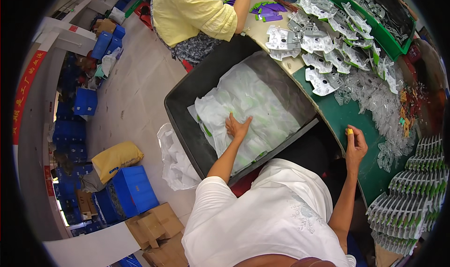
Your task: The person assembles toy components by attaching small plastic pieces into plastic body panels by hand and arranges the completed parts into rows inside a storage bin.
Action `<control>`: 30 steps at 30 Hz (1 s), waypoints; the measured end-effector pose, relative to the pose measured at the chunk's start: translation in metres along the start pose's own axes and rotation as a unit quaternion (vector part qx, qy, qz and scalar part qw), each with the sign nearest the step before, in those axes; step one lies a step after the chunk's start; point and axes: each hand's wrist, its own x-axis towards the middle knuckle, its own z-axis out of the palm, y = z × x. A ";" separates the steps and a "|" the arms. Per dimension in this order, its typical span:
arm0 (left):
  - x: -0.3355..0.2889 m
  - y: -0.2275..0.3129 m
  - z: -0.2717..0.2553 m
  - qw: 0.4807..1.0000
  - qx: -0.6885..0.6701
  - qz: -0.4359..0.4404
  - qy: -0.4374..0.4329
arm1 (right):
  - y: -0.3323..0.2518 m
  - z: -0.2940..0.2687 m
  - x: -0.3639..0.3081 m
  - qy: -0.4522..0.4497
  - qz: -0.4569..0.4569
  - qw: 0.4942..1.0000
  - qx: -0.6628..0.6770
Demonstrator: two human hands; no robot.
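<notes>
My left hand (237, 127) lies on thin white plastic sheeting (262, 91), its thumb stretched away from the fingers. The sheeting covers pieces inside a large black crate (180, 91); green shows through it in places. What exactly is underneath cannot be made out. At the edge of the green-topped table (347, 114), my right hand (357, 145) is loosely closed, with a yellow wrap on one digit and nothing visible in the fingers. Clear plastic parts (372, 105) are heaped on the table beyond it.
White and grey moulded parts (321, 81) lie piled at the table's far side, near a green bin (391, 39). Stacked grey-green parts (412, 194) stand at right. A person in a yellow top (194, 13) sits beyond the crate. White bags (176, 159) and blue boxes (133, 187) are left.
</notes>
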 end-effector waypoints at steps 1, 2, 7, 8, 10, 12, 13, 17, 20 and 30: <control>0.007 -0.005 0.007 0.999 -0.019 0.023 0.038 | -0.002 0.000 -0.001 0.000 -0.011 1.000 -0.006; 0.013 -0.013 0.012 0.995 -0.038 0.047 0.076 | -0.003 0.000 -0.002 0.000 -0.023 1.000 -0.012; 0.047 -0.042 -0.013 0.933 -0.304 0.138 0.137 | -0.007 0.002 -0.004 -0.015 -0.036 0.999 -0.036; 0.037 -0.023 -0.030 0.904 -0.376 0.173 0.106 | -0.006 -0.001 -0.005 -0.016 -0.033 0.998 -0.054; -0.008 0.028 -0.087 0.879 -0.403 0.252 -0.031 | 0.003 0.002 -0.006 0.020 -0.021 0.999 -0.035; -0.062 0.053 -0.137 0.835 -0.414 0.338 -0.132 | -0.004 0.014 -0.009 0.030 0.001 0.999 0.014; -0.089 0.059 -0.155 0.818 -0.385 0.392 -0.173 | -0.017 0.027 -0.014 0.025 0.017 0.999 0.036; -0.186 0.087 -0.225 0.683 -0.304 0.445 -0.493 | -0.066 0.082 -0.032 -0.218 -0.120 0.968 0.022; -0.190 0.080 -0.226 0.678 -0.271 0.666 -0.156 | -0.055 0.109 -0.050 -0.457 0.266 0.777 0.342; -0.131 -0.060 -0.242 0.904 -0.219 0.354 -0.099 | -0.080 0.164 -0.124 -0.490 0.432 0.697 0.297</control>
